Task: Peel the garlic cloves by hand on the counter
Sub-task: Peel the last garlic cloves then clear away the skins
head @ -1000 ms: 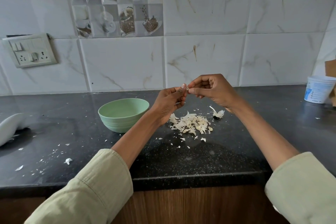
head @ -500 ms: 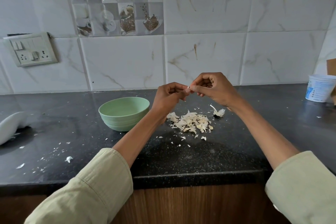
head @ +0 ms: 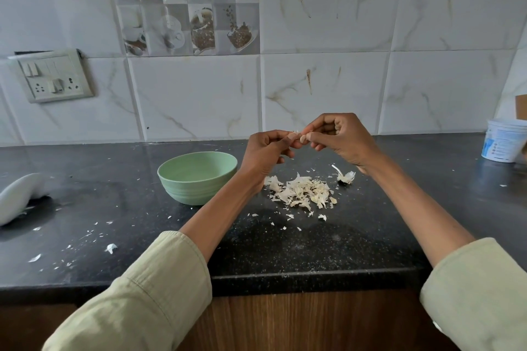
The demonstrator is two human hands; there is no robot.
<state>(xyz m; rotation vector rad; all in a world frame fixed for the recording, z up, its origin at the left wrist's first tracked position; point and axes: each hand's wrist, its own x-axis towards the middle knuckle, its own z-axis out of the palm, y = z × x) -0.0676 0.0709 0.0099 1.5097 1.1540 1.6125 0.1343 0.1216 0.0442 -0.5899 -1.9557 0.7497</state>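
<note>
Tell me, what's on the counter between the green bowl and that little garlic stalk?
In the head view, a pile of garlic peels lies between the green bowl and the garlic stalk; the left forearm also crosses there.

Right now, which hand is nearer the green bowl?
Left. The left hand is just right of the green bowl, above its rim level; the right hand is farther right, beyond the left hand.

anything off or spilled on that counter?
Only peeling mess: a skin pile under the hands, flakes scattered left across the counter. The switch plate hangs crooked on the wall. Bowl and tub stand upright.
</note>
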